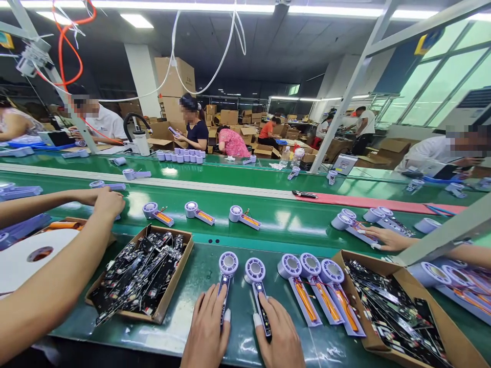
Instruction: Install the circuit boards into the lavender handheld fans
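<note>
My left hand (205, 327) grips the handle of a lilac handheld fan (226, 276), and a black circuit board lies along that handle. My right hand (282, 332) holds a second lilac fan (258, 286) the same way, with white finger cots on the fingertips touching it. Both fans stand upright on the green bench (215, 301). To my right lie several lilac fans (310, 286) with orange parts in their open handles. A cardboard tray of black circuit boards (138, 276) sits to my left, and another (395, 317) sits to my right.
Co-workers' arms reach in from both sides, one hand (109, 202) at the left and one hand (387, 237) at the right. A green conveyor belt (245, 220) carrying more fans runs across beyond my bench. A white roll (34, 260) lies at the left.
</note>
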Motion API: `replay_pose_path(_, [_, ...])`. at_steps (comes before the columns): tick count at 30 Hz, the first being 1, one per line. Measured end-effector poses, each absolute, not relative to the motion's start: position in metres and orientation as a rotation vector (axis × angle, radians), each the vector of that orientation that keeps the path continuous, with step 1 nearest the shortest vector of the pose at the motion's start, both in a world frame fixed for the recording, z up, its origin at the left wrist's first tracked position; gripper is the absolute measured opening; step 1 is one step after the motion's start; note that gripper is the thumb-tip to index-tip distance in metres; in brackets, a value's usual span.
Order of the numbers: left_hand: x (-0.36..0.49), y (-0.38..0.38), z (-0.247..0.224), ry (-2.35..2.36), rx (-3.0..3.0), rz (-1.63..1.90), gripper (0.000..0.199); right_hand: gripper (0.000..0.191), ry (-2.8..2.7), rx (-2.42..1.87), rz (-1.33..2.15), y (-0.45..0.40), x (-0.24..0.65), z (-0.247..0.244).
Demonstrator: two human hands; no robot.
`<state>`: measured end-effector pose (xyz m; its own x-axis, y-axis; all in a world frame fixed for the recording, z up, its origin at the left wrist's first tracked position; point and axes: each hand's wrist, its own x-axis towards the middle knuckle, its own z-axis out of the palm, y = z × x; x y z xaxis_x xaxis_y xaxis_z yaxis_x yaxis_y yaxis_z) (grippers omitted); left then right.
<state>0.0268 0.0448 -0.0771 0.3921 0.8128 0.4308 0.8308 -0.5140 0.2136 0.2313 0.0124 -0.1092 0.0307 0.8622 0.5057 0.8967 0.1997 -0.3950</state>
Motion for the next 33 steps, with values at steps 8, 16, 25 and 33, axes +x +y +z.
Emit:
replay_pose_path(8, [0.03, 0.046, -0.083, -1.625, -2.532, -0.821, 0.058, 0.042, -1.742, -1.644, -0.033, 0.013, 0.228, -0.113])
replay_pose_path(16, [0.029, 0.046, -0.094, -1.48, -2.495, -0.727, 0.066, 0.045, -1.763, -1.607, -0.048, 0.014, 0.234, -0.127])
replay_pose_path(25, [0.032, 0.047, -0.082, -1.414, -2.438, -0.711, 0.062, 0.043, -1.759, -1.584, -0.063, 0.015, 0.23, -0.117])
replay_pose_path(33, [0.033, 0.049, -0.083, -1.473, -2.44, -0.805, 0.055, 0.051, -1.883, -1.602, -0.086, 0.015, 0.236, -0.106])
